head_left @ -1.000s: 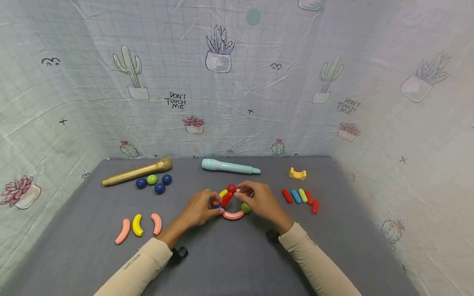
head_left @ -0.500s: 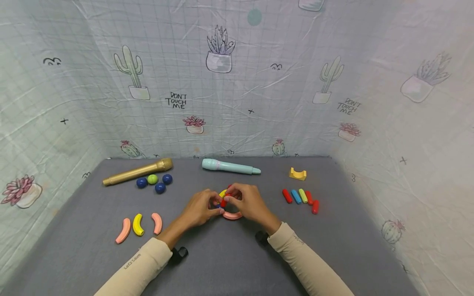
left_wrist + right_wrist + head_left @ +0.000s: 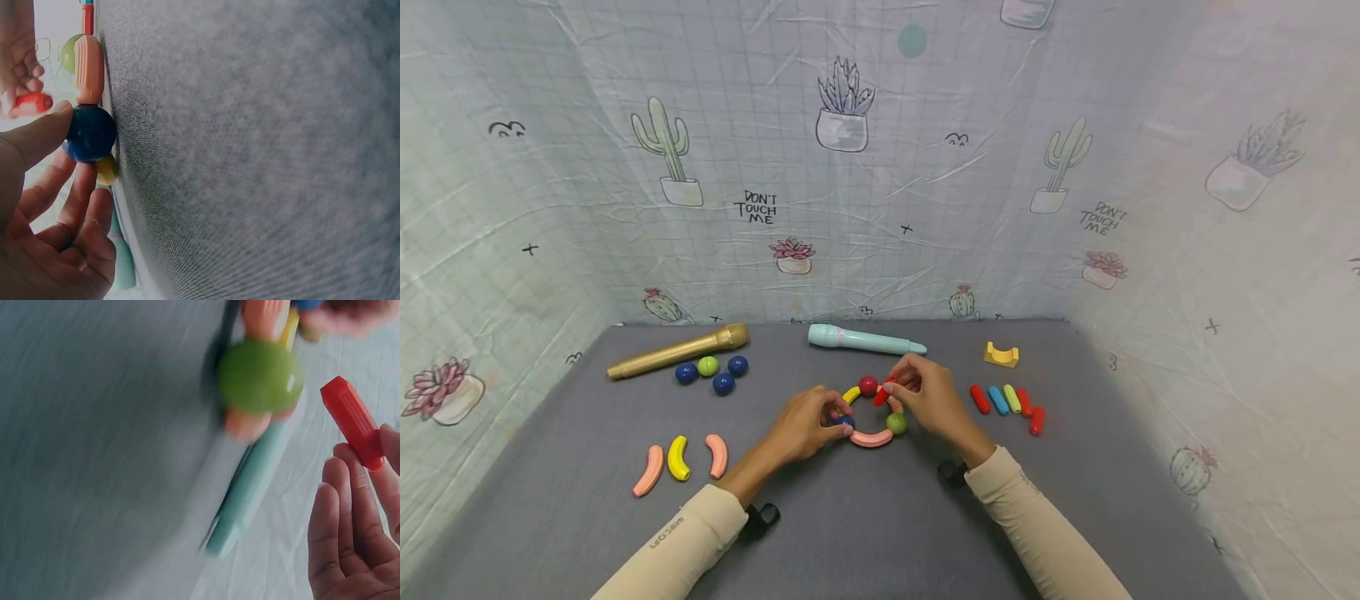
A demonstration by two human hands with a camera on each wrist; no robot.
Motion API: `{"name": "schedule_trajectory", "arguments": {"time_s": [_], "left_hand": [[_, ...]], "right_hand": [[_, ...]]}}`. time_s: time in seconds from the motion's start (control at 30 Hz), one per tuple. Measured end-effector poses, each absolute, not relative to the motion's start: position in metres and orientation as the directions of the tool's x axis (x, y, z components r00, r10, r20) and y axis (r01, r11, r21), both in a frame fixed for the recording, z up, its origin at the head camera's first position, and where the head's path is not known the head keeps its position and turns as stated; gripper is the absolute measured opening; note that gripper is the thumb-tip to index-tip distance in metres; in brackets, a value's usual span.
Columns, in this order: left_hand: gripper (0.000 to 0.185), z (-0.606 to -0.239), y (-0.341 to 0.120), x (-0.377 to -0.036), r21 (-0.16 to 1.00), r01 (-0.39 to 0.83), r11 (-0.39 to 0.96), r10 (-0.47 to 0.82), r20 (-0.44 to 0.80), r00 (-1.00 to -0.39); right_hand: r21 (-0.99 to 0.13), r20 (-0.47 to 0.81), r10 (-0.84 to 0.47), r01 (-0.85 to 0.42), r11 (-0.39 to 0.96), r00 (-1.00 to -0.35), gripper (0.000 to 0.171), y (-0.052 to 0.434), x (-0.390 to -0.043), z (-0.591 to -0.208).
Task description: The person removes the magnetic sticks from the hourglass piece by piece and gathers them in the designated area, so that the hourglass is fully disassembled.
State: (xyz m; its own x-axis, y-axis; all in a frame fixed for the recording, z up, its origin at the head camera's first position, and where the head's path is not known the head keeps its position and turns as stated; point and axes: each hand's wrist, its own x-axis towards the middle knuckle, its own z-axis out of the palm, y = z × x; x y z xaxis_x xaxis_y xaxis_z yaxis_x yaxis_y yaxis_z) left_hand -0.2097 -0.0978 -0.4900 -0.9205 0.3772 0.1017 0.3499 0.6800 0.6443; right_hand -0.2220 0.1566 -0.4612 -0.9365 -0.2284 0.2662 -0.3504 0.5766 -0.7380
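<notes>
Left hand [image 3: 805, 425] pinching the dark blue ball [image 3: 91, 133] to hold the toy ring [image 3: 871, 437] steady. Right hand [image 3: 928, 398] gripping a short red plastic stick [image 3: 353, 421], lifted just above the ring.

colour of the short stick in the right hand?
Red; the short plastic stick shows best in the right wrist view.

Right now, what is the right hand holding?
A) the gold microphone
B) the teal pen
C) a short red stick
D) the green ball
C: the right hand pinches a short red stick in its fingertips, lifted clear of the green ball beside it.
</notes>
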Motion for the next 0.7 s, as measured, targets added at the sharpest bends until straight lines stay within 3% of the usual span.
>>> {"name": "schedule_trajectory", "arguments": {"time_s": [0.4, 0.7], "left_hand": [[0.018, -0.490, -0.098, -0.209, 0.648, 0.347, 0.678, 0.380, 0.095, -0.920], [0.018, -0.491, -0.099, -0.209, 0.642, 0.350, 0.682, 0.384, 0.093, -0.919]], "right_hand": [[-0.586, 0.177, -0.135, -0.214, 0.781, -0.975, 0.010, 0.241, -0.234, -0.472], [-0.438, 0.218, -0.103, -0.192, 0.879, -0.970, 0.011, 0.263, -0.237, -0.481]]}}
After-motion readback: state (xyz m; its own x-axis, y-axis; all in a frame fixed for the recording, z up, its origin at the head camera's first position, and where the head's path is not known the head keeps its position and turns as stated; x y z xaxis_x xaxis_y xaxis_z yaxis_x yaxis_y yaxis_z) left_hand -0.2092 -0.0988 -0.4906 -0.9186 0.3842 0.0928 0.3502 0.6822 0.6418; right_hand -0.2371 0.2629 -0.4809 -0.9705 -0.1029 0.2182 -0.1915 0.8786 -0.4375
